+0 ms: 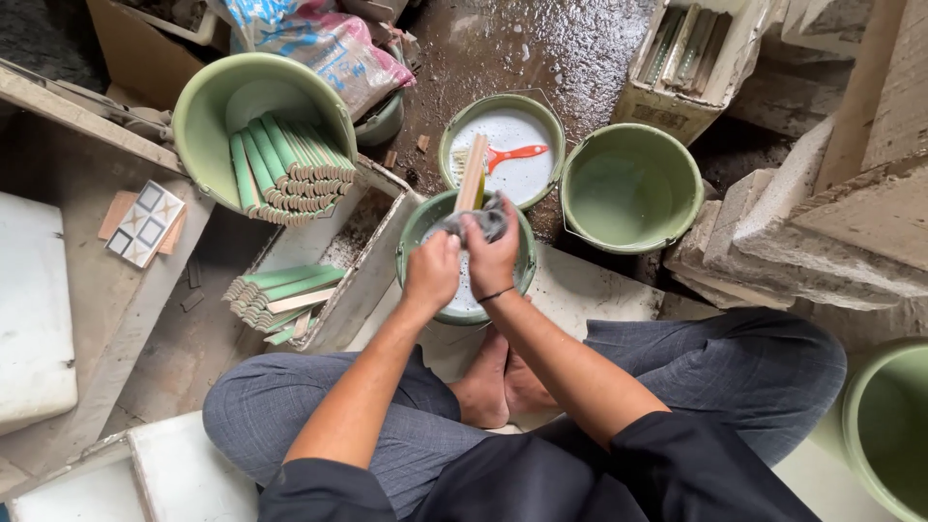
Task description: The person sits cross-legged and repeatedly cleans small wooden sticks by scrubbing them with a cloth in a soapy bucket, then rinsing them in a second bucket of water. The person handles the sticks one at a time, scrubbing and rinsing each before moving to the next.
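— Five green buckets, by my count. Do you get the same?

— Yes. One tilted bucket (pixel 208 121) at the upper left is packed with green trim tiles (pixel 290 164). One bucket with white liquid (pixel 503 145) holds a red-handled brush (pixel 512 155). One plain bucket (pixel 631 188) to its right holds only pale green water. A fourth, the near bucket (pixel 425 227), sits on the wet floor (pixel 541 48) right under both hands, and a fifth bucket (pixel 884 425) is cut off at the lower right edge.

— And what do the hands hold?

— The left hand (pixel 431 274) and the right hand (pixel 491 253) are both clenched around a grey rag (pixel 488 220), which is wrapped about a pale narrow tile strip (pixel 472 174). The strip stands nearly upright over the near bucket, its unglazed tan side showing, its lower end hidden in the rag.

— Any other tiles?

— One loose stack of green trim tiles (pixel 280 295) lies in a shallow box (pixel 372 256) left of the near bucket. One cardboard box (pixel 691 63) at the top right holds more strips; I cannot count them. Four small patterned square tiles (pixel 145 222) lie on a board at the left.
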